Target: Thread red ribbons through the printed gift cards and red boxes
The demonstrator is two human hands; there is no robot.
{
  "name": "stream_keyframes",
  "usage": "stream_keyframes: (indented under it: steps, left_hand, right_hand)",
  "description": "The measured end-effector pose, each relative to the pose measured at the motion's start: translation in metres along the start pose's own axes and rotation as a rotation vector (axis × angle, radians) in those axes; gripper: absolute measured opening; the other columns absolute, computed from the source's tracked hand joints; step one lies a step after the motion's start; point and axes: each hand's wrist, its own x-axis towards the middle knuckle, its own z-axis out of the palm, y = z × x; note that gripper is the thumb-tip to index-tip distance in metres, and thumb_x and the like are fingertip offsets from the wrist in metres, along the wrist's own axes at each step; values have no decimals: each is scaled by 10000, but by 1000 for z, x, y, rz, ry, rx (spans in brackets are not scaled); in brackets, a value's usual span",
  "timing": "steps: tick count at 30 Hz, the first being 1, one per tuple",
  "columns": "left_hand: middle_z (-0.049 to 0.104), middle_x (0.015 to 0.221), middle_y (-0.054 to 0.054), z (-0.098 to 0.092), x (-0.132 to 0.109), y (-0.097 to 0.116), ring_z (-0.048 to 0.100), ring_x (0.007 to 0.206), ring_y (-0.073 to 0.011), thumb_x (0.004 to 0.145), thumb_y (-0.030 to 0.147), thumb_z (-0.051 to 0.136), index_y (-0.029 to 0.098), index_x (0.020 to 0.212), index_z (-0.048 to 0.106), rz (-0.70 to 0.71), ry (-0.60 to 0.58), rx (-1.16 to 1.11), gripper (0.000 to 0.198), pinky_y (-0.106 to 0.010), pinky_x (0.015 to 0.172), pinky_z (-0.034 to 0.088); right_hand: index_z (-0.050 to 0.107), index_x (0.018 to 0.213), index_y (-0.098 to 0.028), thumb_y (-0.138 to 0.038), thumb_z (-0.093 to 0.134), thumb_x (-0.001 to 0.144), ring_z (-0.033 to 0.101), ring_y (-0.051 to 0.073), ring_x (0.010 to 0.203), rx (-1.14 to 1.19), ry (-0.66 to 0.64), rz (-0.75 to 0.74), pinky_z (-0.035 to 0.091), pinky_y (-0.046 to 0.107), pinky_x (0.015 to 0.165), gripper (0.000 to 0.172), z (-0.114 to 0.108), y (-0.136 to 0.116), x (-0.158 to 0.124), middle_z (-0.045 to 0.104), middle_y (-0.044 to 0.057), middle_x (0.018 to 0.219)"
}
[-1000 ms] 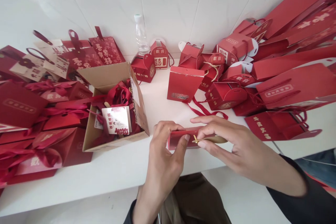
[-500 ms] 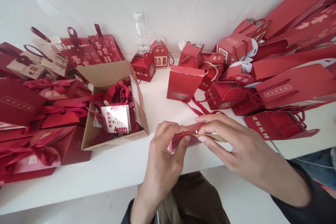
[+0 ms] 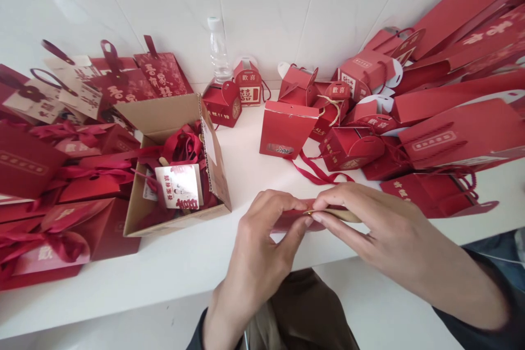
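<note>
A small red gift box [image 3: 287,223] stands at the front of the white table, mostly covered by my fingers. My left hand [image 3: 264,238] pinches its top edge between thumb and fingers, right beside a tiny gold metal fastener [image 3: 310,211]. From the other side, my right hand [image 3: 379,232] is closed on a flat gold-brown strip [image 3: 344,215], its thumb and fingertips at the fastener. The fingertips of both hands nearly meet there. Just behind stands another red box [image 3: 287,130] with a small window, a red ribbon [image 3: 318,176] trailing beside it.
An open cardboard box [image 3: 219,175] with red ribbons and a printed card [image 3: 179,187] is at left. Red gift boxes [image 3: 115,224] crowd the far left; more red boxes [image 3: 447,136] fill the right. A clear bottle [image 3: 219,54] stands at the back near the tiled wall.
My left fingertips have slid right along the box's top edge onto the fastener, which is now more covered. My right hand has shifted slightly right and still holds the strip.
</note>
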Motion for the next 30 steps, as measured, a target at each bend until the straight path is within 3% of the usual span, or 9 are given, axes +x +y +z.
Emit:
stream_keyframes:
  steps: [3,8,11,14,17,21,23,26,30]
  left_hand:
    - [695,990,-8,0,-2,-1,659,907,-114,970,133,668,234,1034,692,0,-22,1,122,-194,749,561]
    - [683,967,-14,-2,-3,-2,661,875,-120,984,143,640,225,996,669,-4,-19,24,88,-212,755,563]
    - [689,975,-19,-3,-3,-3,667,883,-123,987,153,641,226,1000,674,-10,-38,18,81,-210,756,561]
    - [695,975,-13,-4,-3,-5,665,888,-120,983,154,650,229,1008,671,9,-41,31,82,-208,766,554]
    - [700,986,-11,-4,-5,-5,665,897,-124,984,149,650,237,1027,665,31,-51,56,99,-217,770,545]
    - [702,981,-3,-4,-6,-5,665,887,-127,984,148,653,239,1013,655,48,-69,76,96,-253,828,543]
    - [701,976,0,-4,-7,-5,667,885,-129,983,148,656,236,1002,651,50,-71,80,90,-288,901,541]
    - [702,974,1,-4,-7,-5,672,888,-135,979,149,661,234,996,648,46,-69,85,88,-330,976,528]
    - [705,972,1,-4,-6,-6,672,878,-130,977,141,663,233,1003,655,45,-60,74,96,-303,932,540]
  right_hand:
    - [582,1085,-235,-260,498,1104,725,171,866,-3,-26,-33,580,298,773,89,-7,4,-1,723,9,974]
    - [665,1162,-246,-154,424,1081,671,277,1110,-297,-54,-244,539,420,973,270,-28,21,-12,715,73,1120]
    - [677,1303,-273,-247,507,1070,627,311,1069,-368,14,-157,535,471,912,290,-35,34,-19,650,112,1160]
    - [616,1445,-369,-386,545,1065,584,303,893,-396,109,-57,519,468,773,387,-35,38,-20,589,99,1011]
    - [601,1471,-340,-320,523,1084,591,264,815,-336,163,0,507,420,747,396,-29,30,-15,571,66,900]
    - [623,1428,-306,-163,567,1057,663,225,926,-197,189,27,534,360,797,401,-17,18,-5,661,61,1067]
    - [672,1359,-299,-174,589,1046,649,243,961,-204,220,23,543,386,832,347,-11,18,0,645,80,1121]
    - [715,1295,-289,-214,586,1050,614,250,875,-261,245,-2,541,397,758,286,-6,21,4,600,82,978]
    - [671,1324,-290,-141,560,1046,682,213,882,-151,222,64,566,337,774,334,-4,19,3,699,47,1002]
